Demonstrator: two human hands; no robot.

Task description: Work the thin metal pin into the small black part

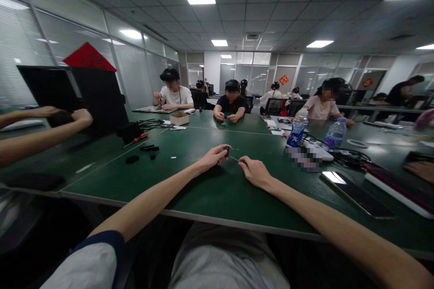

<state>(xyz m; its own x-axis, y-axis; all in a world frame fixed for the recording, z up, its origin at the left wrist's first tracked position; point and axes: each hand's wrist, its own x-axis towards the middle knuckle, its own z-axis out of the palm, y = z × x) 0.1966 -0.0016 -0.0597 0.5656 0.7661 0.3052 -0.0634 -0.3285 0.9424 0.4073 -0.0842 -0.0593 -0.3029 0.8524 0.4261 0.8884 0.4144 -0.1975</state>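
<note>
- Small dark part [227, 150] is pinched in the left grip [214, 157], over the counter [210, 195]; I'd brace it steady.
- Right grip [255, 172] has one end of the thin rod [233, 158]; probably best held straight, gentle pressure.
- Round black bit [132, 159] off left? Elbow clear, imo.

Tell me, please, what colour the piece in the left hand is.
The piece looks mostly black in the head view.
</note>
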